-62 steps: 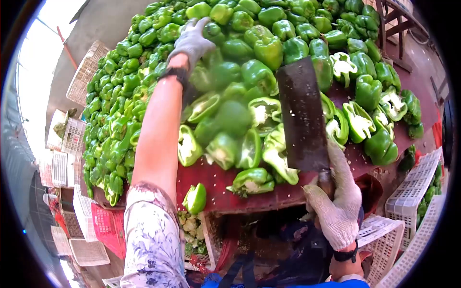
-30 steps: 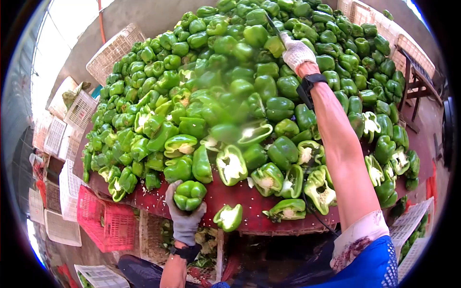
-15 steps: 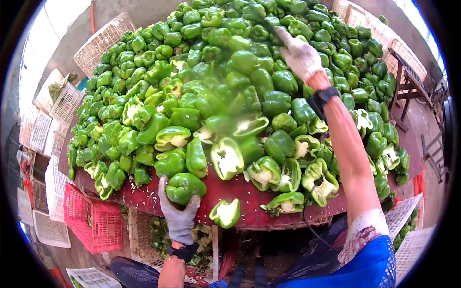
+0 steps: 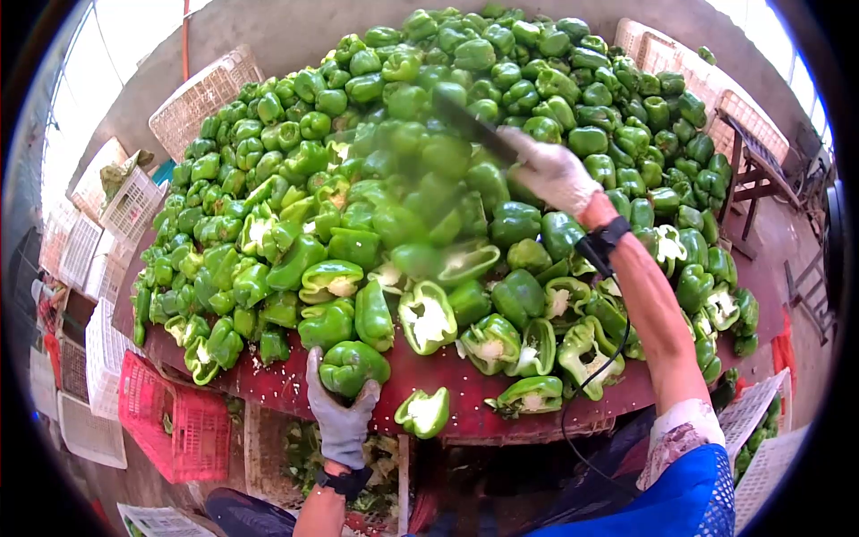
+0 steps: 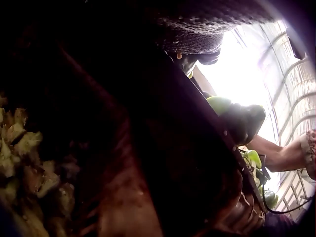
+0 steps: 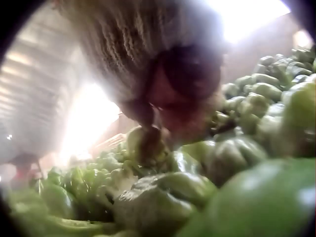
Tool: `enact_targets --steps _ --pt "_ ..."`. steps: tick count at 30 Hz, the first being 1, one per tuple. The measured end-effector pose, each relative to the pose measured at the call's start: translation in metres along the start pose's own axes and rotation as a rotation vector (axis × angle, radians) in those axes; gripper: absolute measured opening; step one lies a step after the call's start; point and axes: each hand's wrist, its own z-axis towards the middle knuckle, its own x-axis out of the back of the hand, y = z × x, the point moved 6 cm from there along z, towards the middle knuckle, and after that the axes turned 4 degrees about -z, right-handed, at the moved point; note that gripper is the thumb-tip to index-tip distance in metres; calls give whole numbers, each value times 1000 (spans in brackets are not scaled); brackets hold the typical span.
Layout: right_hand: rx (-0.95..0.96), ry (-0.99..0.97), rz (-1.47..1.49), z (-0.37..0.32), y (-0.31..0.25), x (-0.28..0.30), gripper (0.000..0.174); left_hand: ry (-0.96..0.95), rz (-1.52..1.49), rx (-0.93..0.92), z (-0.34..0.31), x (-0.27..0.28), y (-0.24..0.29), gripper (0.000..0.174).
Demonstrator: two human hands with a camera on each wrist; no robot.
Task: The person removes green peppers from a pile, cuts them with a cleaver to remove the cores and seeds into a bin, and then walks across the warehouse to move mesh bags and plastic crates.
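At the table's front edge, my gloved left hand (image 4: 343,421) grips a whole green bell pepper (image 4: 354,369) from the near side, fingers on one side and thumb on the other. My gloved right hand (image 4: 553,168) holds a cleaver (image 4: 474,123) raised over the pepper pile, its blade pointing away to the upper left and blurred. A cut pepper half (image 4: 423,413) lies right of the left hand, pale inside facing up. In the left wrist view the glove (image 5: 192,37) is mostly dark. The right wrist view has the knit glove (image 6: 128,44) above whole peppers.
A big heap of whole green peppers (image 4: 528,89) covers most of the red table (image 4: 268,380). Several cut halves (image 4: 428,318) lie along its front. Below are a pink crate (image 4: 179,430) and a crate of pepper scraps (image 4: 380,452). A black cable (image 4: 565,430) hangs from the right wrist.
The left hand has come from the heap to the table edge with a pepper. The right hand has swung the cleaver up over the heap, then, in the last half second, lower and nearer.
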Motion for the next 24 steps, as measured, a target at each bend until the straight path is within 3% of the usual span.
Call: enact_targets --steps 2,3,5,7,9,11,13,15,16,17,20,22,24 --pt "31 204 52 3 4 16 63 3 -74 95 0 -3 9 100" --pt "-48 201 357 8 -10 60 64 0 -109 140 1 -5 10 100" --pt "-116 219 82 35 20 48 57 16 -111 141 1 -2 4 102" --pt "-411 15 -13 67 42 20 52 19 -93 126 1 -3 5 102" --pt "-445 -110 -9 90 63 -33 48 19 -42 87 -1 0 -4 103" --pt "-260 -212 -62 101 21 -52 38 12 -11 58 -2 1 -5 104" --pt "-243 -170 142 96 0 -27 40 20 14 39 -1 -1 -5 104" --pt "-107 -386 137 89 -21 -14 44 19 1 63 -1 -1 -5 104" --pt "-21 -310 93 78 -29 1 48 24 -33 57 -2 -1 -11 105" --pt "-40 -326 216 67 -39 15 49 17 -42 50 -2 -2 -10 104" --pt "-32 93 256 67 -15 17 51 15 -49 91 -2 -1 -8 103" --pt "-236 2 196 87 -5 2 50 3 -59 106 -4 -4 -4 103" --pt "-311 -119 130 116 5 -27 50 -1 10 25 -2 0 -7 103"
